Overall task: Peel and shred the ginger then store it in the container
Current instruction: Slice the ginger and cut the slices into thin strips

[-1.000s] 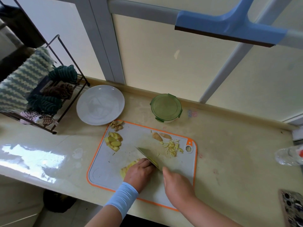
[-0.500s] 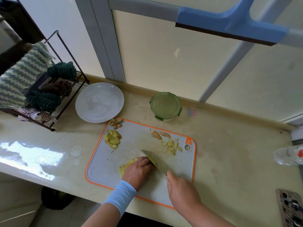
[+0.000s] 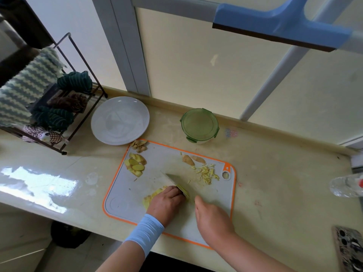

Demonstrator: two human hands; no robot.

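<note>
Cream bench [image 3: 275, 183] and everything standing on it lie as they did half a second ago. The change is small: the right hand [image 3: 213, 216] and the knife [image 3: 174, 179] it grips sit a little farther from the person, and the blade tip is farther up the cutting board [image 3: 163, 163]. The left hand [image 3: 167, 205] has hardly shifted.

The right hand lies knuckles-up, its fingers folded under around the knife's handle, which the palm hides; its thumb points toward the blade. The left hand, with a pale blue sleeve [image 3: 145, 232] at its wrist, curls its fingers down over the ginger piece [image 3: 155, 195] and holds it to the board, knuckles against the blade's flat.

A pale wall [image 3: 196, 75] rises behind the bench. A wire rack [image 3: 86, 123] of cloths stands far left, with a white plate [image 3: 119, 120] beside it. The container [image 3: 199, 124] — green lid on — stands just beyond the board's far edge. On the board, slices [image 3: 135, 163] lie near the left edge and shreds [image 3: 206, 172] near the right.
</note>
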